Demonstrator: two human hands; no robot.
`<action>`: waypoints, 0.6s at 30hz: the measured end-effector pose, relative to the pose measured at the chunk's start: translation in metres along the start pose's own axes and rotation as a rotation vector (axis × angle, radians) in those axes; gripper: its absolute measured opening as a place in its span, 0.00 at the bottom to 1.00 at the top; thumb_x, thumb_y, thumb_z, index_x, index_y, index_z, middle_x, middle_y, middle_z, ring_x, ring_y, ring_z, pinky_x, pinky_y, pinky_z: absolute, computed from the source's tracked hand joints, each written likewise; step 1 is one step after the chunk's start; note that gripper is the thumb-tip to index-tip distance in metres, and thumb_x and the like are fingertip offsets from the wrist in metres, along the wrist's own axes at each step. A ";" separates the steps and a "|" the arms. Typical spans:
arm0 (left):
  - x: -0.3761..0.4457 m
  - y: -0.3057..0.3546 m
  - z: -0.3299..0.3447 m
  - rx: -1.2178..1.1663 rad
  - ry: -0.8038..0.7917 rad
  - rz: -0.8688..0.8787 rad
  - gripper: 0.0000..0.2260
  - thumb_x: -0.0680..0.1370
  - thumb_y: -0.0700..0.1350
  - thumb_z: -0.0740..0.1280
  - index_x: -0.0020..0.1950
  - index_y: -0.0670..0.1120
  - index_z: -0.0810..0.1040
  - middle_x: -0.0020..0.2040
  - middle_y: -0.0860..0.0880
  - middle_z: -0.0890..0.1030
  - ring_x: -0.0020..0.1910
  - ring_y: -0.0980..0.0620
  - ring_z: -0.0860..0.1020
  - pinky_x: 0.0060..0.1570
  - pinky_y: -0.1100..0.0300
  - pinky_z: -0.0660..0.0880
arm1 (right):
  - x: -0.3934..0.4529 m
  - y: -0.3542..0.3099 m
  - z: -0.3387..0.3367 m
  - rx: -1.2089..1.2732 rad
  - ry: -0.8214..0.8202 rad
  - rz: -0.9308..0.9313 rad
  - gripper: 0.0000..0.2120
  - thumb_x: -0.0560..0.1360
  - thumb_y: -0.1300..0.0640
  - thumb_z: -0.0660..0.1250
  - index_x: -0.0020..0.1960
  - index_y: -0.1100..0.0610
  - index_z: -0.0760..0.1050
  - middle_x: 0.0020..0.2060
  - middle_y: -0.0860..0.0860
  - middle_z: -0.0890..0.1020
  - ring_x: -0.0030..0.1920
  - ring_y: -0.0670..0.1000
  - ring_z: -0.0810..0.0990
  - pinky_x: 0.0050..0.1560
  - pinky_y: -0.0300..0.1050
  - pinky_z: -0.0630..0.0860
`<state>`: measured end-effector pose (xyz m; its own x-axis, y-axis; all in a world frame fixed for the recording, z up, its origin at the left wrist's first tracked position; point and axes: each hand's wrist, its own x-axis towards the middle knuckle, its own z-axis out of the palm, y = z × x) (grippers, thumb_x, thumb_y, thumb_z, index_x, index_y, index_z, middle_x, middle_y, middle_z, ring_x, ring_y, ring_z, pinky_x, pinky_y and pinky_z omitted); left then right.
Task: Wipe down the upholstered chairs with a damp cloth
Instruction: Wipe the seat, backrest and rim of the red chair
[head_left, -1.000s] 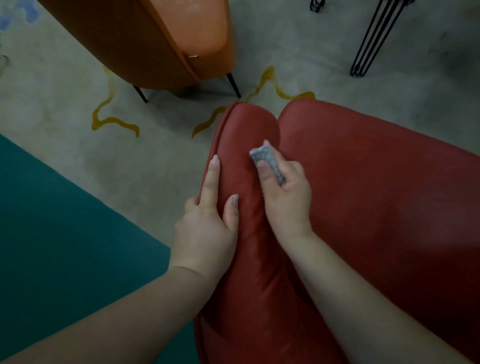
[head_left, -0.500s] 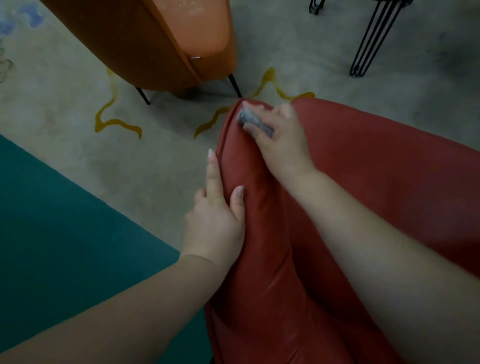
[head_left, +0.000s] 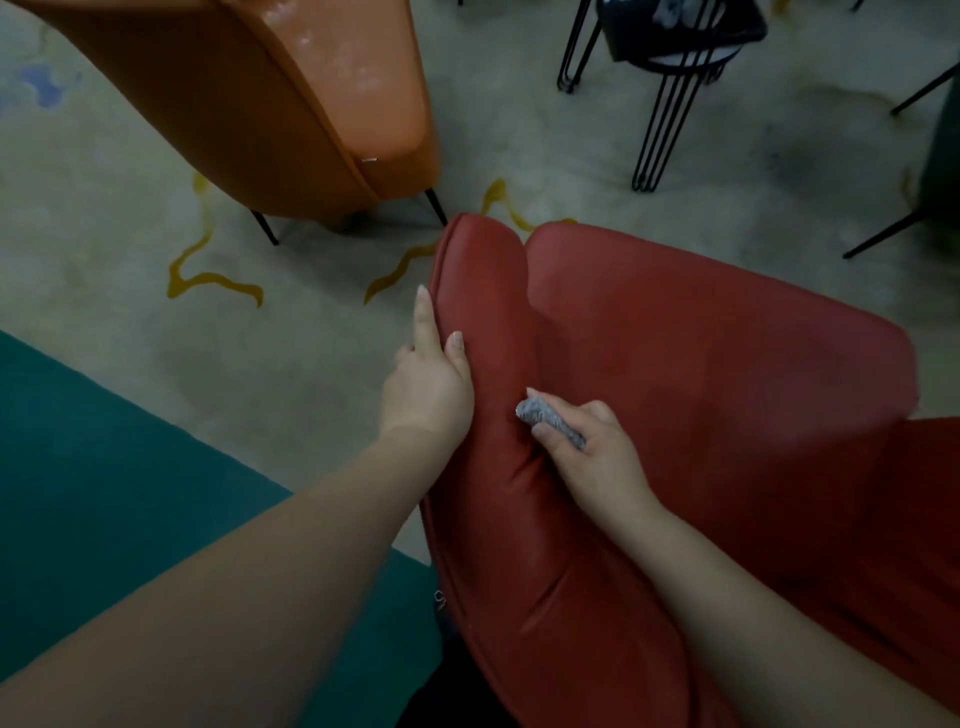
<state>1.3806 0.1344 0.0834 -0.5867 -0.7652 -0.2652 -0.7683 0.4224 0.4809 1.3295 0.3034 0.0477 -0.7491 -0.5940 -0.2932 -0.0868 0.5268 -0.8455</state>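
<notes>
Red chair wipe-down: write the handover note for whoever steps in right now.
Left hand: open, fingers straight, resting on the outer edge of the red chair armrest, steadying it.
Right hand: grips the balled grey cloth, pressed against the inner side of that armrest, near the crease with the seat.
Done: cannot tell from the surface how much has been wiped; the cloth is working on the armrest now.
Left: finish the armrest, then the seat and back of the red chair, then the orange chair standing just beyond it on the floor.
</notes>
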 end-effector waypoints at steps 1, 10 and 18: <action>0.001 0.000 -0.001 -0.002 -0.019 0.000 0.26 0.82 0.56 0.49 0.78 0.57 0.40 0.61 0.39 0.74 0.49 0.43 0.75 0.49 0.52 0.67 | 0.000 -0.004 -0.002 -0.014 0.021 0.016 0.18 0.76 0.51 0.67 0.64 0.37 0.73 0.44 0.46 0.70 0.43 0.40 0.73 0.45 0.20 0.63; -0.021 -0.009 -0.058 0.070 -0.259 0.091 0.26 0.82 0.55 0.53 0.78 0.48 0.53 0.73 0.41 0.67 0.69 0.41 0.68 0.66 0.51 0.64 | -0.013 -0.049 -0.035 -0.097 0.206 0.006 0.18 0.77 0.45 0.63 0.67 0.39 0.72 0.44 0.45 0.71 0.42 0.51 0.81 0.53 0.48 0.78; -0.079 -0.050 -0.096 0.228 -0.118 0.117 0.21 0.83 0.52 0.53 0.75 0.47 0.63 0.69 0.43 0.71 0.67 0.43 0.68 0.64 0.51 0.67 | -0.055 -0.089 -0.045 -0.157 0.206 -0.007 0.17 0.77 0.48 0.65 0.65 0.42 0.74 0.42 0.47 0.71 0.40 0.54 0.81 0.51 0.49 0.78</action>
<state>1.4900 0.1268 0.1605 -0.6906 -0.6484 -0.3205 -0.7232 0.6134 0.3174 1.3485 0.3166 0.1590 -0.8648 -0.4699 -0.1769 -0.1814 0.6209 -0.7626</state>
